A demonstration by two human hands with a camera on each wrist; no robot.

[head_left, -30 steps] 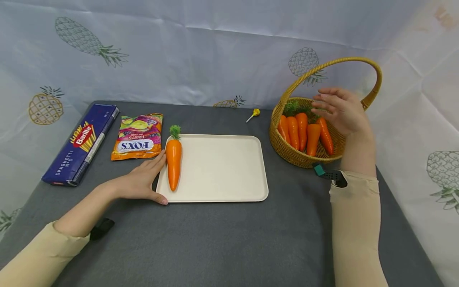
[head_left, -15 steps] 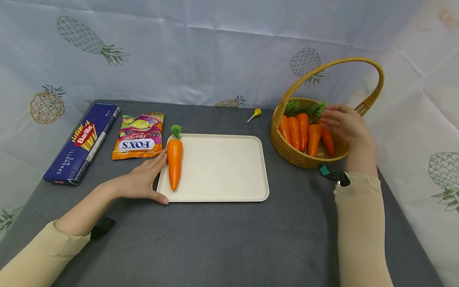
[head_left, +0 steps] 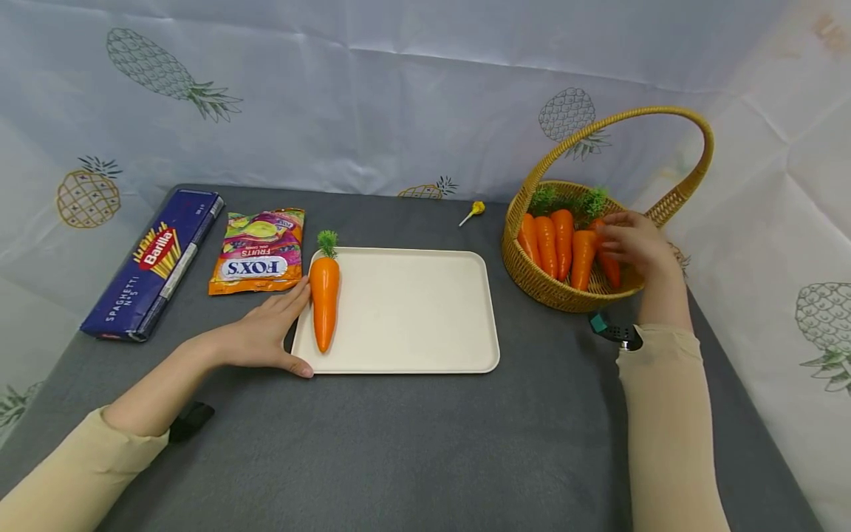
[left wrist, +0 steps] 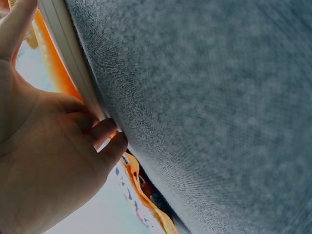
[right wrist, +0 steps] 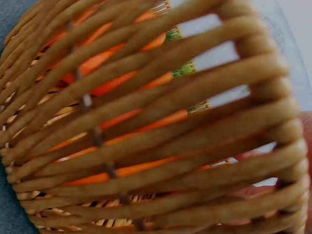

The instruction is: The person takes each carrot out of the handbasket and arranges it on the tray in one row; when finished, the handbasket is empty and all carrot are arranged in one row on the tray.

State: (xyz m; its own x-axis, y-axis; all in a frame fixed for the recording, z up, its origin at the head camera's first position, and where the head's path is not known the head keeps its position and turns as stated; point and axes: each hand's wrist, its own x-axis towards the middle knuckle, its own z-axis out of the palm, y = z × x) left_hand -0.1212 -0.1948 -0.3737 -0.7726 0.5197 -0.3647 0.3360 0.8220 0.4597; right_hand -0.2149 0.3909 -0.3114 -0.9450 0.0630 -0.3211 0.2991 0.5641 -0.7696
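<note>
My left hand [head_left: 269, 336] rests along the left edge of a cream tray [head_left: 419, 310], its thumb at the near corner. In the left wrist view the fingers of the left hand [left wrist: 58, 146] touch the tray's side [left wrist: 70, 48]. One orange carrot [head_left: 324, 303] with a green top lies on the tray near those fingers. At the right, my right hand [head_left: 638, 240] reaches into a wicker basket [head_left: 552, 294], fingers bent round the upper end of the rightmost carrot [head_left: 610, 267]; its thumb is hidden. Several other carrots [head_left: 563, 240] lean beside it. Basket weave covers most of the right wrist view.
The basket's tall handle [head_left: 625, 114] arches over the right hand. A yellow lollipop [head_left: 475, 211] lies behind the tray. On the left are a candy bag [head_left: 259, 251] and a blue spaghetti box [head_left: 156, 262]. A patterned cloth [head_left: 399, 103] hangs along the back of the grey table.
My right hand has come down from above the basket to the rightmost carrot, its fingers bending round the carrot's top. The left hand has stayed at the tray's edge.
</note>
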